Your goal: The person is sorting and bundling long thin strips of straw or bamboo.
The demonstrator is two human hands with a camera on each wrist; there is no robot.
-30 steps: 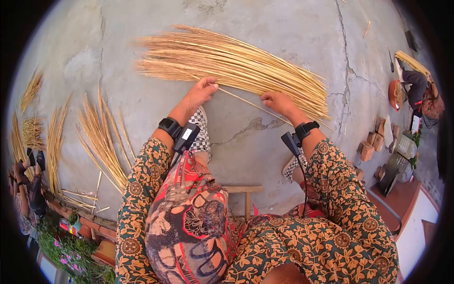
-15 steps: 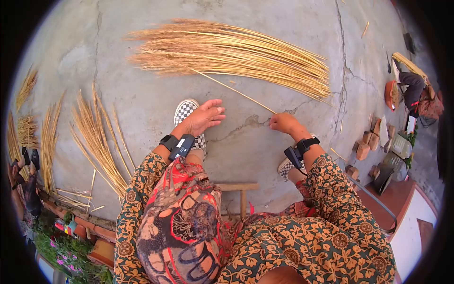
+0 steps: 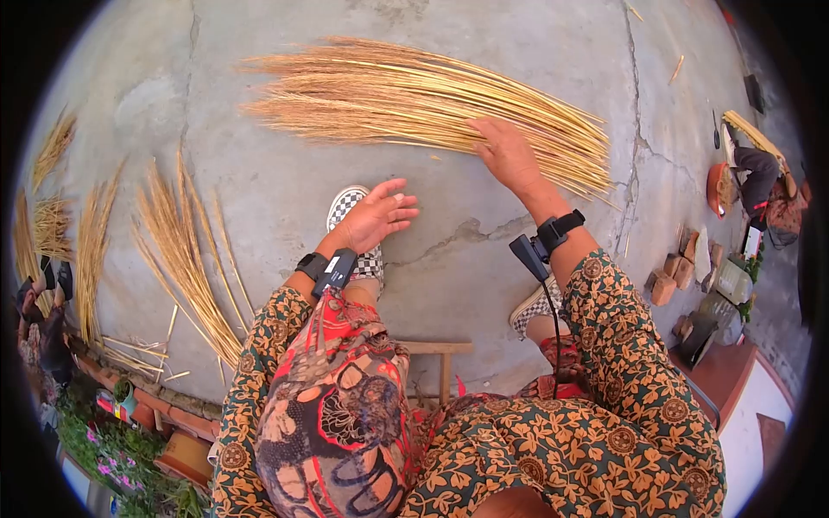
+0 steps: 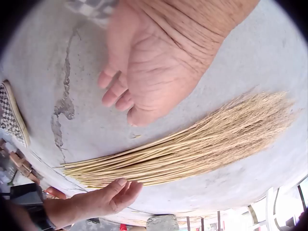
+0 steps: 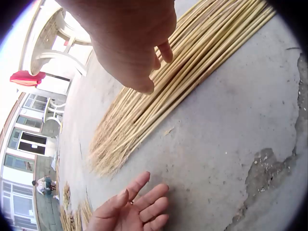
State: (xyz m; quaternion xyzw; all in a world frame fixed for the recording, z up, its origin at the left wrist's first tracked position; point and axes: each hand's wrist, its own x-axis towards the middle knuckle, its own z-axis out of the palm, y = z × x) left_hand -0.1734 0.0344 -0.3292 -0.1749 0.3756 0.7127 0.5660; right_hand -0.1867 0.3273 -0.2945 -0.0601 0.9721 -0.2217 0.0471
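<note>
A broad bundle of dry straw-coloured stalks [image 3: 380, 95] lies on the concrete, feathery heads to the left and bare stems to the right. My right hand [image 3: 509, 159] is over the near side of the stems, its fingers lightly bent; no stalk shows in its grasp. In the right wrist view its thumb and fingertips overlap the stems [image 5: 202, 53]. Palm upward and fingers spread, my left hand [image 3: 377, 218] is above the checkered shoe [image 3: 347, 203], apart from the bundle and holding nothing.
Smaller sheaves of stalks [image 3: 186, 250] lie at the left, near a brick edging and potted flowers [image 3: 112, 457]. Bricks [image 3: 665, 281] are grouped at the right. Farther right sits another person [image 3: 768, 173] beside a reddish basin [image 3: 718, 188]. A wooden stool [image 3: 445, 348] stands between my legs.
My right hand held a single stalk, drew it toward me, then moved forward to the bundle and let it go. The left hand released that stalk and pulled back over the shoe.
</note>
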